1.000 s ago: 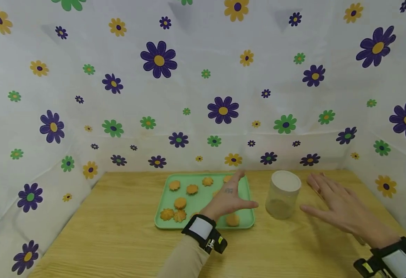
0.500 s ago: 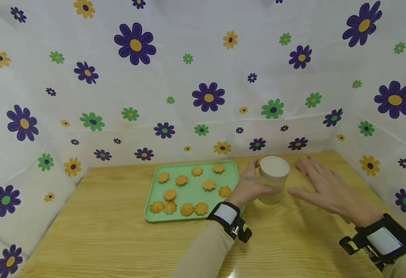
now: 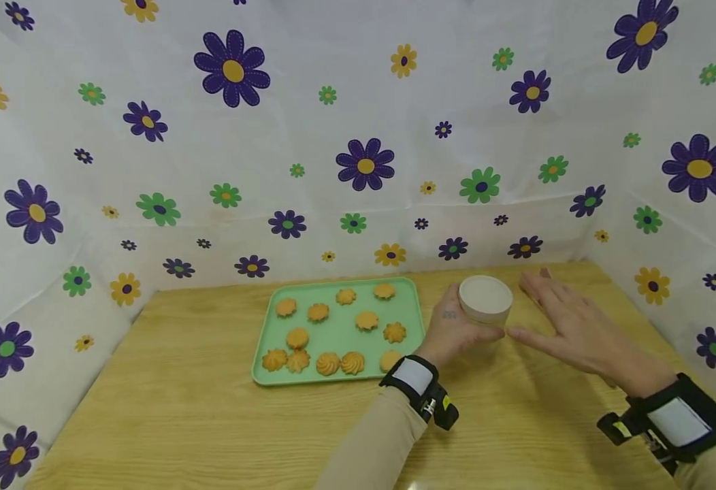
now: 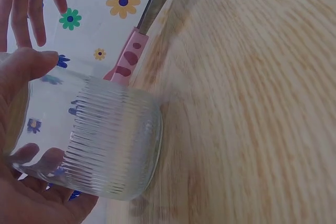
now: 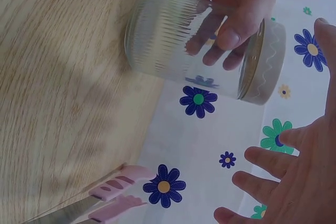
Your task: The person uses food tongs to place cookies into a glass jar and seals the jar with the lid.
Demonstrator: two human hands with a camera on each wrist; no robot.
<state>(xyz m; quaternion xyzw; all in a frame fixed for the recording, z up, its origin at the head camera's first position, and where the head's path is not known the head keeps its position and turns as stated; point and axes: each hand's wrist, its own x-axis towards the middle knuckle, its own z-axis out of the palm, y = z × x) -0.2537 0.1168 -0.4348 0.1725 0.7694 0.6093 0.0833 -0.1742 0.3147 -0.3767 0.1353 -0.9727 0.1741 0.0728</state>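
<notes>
While the person's left hand grips the upper part of a clear glass jar, thumb on the near side and fingers curled round the far side, a pale lid covers its top. From where I stand, the jar is just right of the tray, towards the far side of the table; I can't tell whether its base touches the wood. Its lower wall is ribbed, and through the smoother glass above I see the gripping fingers and blue flowers from the printed sheet behind.

Just right of the jar, the right hand is held out, fingers straight and spread, thumb well away from them. A metal utensil with pink handles lies on the table at the far right, mostly hidden from above by that hand.

Left of the jar, the mint-green tray bears at least twelve golden cookies, some piped in swirls, several bunched along its near edge.
</notes>
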